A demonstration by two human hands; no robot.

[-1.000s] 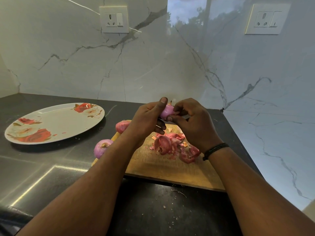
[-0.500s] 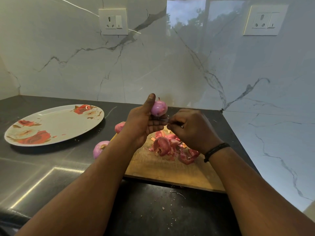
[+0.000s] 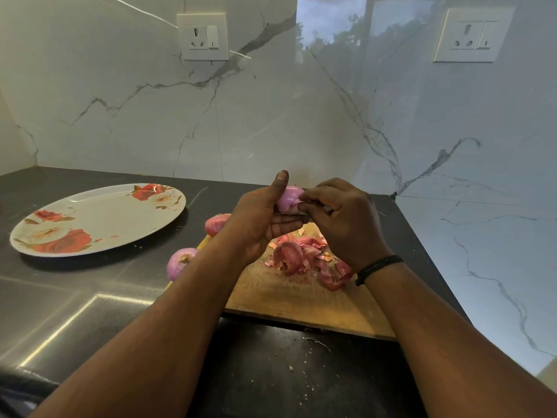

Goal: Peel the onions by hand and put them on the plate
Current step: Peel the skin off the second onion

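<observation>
My left hand holds a small pink onion above the wooden cutting board, thumb raised beside it. My right hand pinches the onion's skin at its right side with the fingertips. A pile of red onion peels lies on the board under my hands. Two more onions sit at the board's left edge: one partly hidden behind my left wrist, one nearer me. The floral plate stands to the left on the dark counter, with nothing on it.
The marble wall rises just behind the board, with two sockets high up. The counter ends at a marble side wall on the right. Small peel scraps lie on the counter in front of the board.
My right hand has come back up from the peel pile to the onion and now pinches its skin. The left hand turned the onion slightly and stays at the same height.
</observation>
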